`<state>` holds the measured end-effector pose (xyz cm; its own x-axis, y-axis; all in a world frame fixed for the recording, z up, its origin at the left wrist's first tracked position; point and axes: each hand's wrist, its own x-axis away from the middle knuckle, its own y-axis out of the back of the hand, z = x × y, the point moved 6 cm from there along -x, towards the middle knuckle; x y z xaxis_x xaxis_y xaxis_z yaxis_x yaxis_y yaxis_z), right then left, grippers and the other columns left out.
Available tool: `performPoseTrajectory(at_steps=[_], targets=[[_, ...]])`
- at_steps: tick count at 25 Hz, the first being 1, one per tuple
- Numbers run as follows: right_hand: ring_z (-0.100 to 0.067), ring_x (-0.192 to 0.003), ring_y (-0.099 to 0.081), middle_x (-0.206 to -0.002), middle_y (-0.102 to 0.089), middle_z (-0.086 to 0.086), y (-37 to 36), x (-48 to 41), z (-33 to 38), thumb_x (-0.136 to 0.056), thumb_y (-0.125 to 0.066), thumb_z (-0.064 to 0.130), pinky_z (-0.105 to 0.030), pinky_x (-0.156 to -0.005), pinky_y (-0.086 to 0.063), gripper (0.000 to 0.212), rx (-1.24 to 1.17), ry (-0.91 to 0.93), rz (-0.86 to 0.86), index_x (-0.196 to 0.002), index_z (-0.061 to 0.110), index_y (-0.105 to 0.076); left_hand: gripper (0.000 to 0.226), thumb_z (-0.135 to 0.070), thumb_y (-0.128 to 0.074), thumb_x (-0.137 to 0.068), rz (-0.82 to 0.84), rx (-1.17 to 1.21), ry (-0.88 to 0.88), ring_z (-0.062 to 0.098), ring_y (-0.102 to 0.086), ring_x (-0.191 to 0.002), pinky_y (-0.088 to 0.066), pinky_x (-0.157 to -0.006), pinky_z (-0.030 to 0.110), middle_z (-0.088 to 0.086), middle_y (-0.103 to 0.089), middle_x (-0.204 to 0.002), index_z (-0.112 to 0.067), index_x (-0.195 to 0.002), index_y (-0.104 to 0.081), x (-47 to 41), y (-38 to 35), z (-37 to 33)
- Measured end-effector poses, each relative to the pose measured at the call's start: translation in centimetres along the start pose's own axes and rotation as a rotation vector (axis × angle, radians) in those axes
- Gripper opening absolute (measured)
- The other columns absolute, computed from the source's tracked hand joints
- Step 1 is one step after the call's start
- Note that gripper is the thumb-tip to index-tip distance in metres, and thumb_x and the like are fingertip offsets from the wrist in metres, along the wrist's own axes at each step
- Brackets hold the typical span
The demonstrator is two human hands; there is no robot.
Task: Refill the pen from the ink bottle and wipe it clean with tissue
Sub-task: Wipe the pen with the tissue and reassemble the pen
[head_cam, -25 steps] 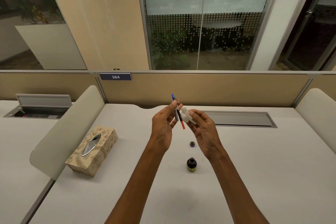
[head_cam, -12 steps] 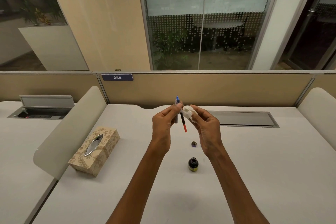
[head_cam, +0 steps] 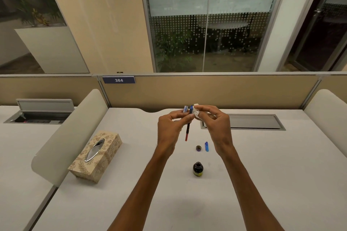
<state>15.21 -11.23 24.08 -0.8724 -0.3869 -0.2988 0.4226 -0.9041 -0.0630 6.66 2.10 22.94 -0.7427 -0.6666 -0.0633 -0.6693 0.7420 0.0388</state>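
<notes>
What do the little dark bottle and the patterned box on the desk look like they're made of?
The small dark ink bottle looks like glass: glossy, faintly see-through, though plastic is possible. The beige leaf-patterned tissue box seems to be printed card or covered board with a matt surface; its oval opening has a shiny, metal-looking rim.

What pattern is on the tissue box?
Beige cardboard tissue box: tan leaf-and-floral print, clearest in the head view.

A patterned beige cardboard tissue box (head_cam: 95,155) is set at the left of the white rectangular desk (head_cam: 272,174). Near the middle, a small dark glass ink bottle (head_cam: 198,169) is stood upright, uncapped. Beyond it, its round dark cap (head_cam: 198,148) and a blue plastic pen cap (head_cam: 206,146) are laid just beside each other.
</notes>
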Motion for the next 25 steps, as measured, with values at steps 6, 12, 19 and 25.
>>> performPoseTrajectory(at_steps=[6, 12, 19, 25], targets=[[-0.016, -0.102, -0.071, -0.109, -0.075, -0.001, 0.4, 0.3, -1.4, -0.090, -0.066, 0.005, -0.026, -0.085, -0.058, 0.025, -0.296, -0.136, -0.030, -0.113, 0.015, -0.069, 0.027, -0.033, -0.077, -0.078, 0.035, 0.288, 0.166, 0.023, -0.068, -0.104, -0.048, -0.090, 0.034, 0.006, -0.077, -0.099, -0.016, -0.098, -0.078, -0.3, 0.0, 0.6], [-0.033, -0.102, -0.069, -0.105, -0.074, -0.012, -2.5, 2.3, -4.3, -0.091, -0.064, 0.005, -0.020, -0.067, -0.058, 0.013, -0.376, -0.327, 0.015, -0.099, 0.013, -0.072, 0.044, -0.043, -0.074, -0.066, 0.060, 0.540, 0.239, 0.022, -0.062, -0.116, -0.047, -0.097, 0.044, 0.005, -0.072, -0.114, -0.022, -0.105, -0.075, -0.8, -1.7, 0.3], [-0.029, -0.102, -0.069, -0.106, -0.073, -0.014, -3.5, 3.0, -4.6, -0.086, -0.072, 0.005, -0.035, -0.093, -0.056, 0.025, -0.329, -0.236, -0.034, -0.106, 0.020, -0.067, 0.045, -0.033, -0.076, -0.065, 0.019, 0.679, 0.296, 0.028, -0.059, -0.123, -0.042, -0.110, 0.051, 0.015, -0.066, -0.128, -0.016, -0.106, -0.073, -1.2, -2.0, 1.3], [-0.017, -0.097, -0.071, -0.113, -0.071, -0.005, -4.4, 4.1, -3.2, -0.083, -0.078, 0.015, -0.033, -0.087, -0.060, 0.044, 0.018, -0.084, -0.191, -0.120, 0.019, -0.056, 0.039, -0.036, -0.079, -0.069, 0.046, 0.667, 0.350, 0.040, -0.068, -0.106, -0.060, -0.076, 0.050, 0.014, -0.071, -0.118, -0.017, -0.104, -0.074, -0.5, -2.9, 1.9]])
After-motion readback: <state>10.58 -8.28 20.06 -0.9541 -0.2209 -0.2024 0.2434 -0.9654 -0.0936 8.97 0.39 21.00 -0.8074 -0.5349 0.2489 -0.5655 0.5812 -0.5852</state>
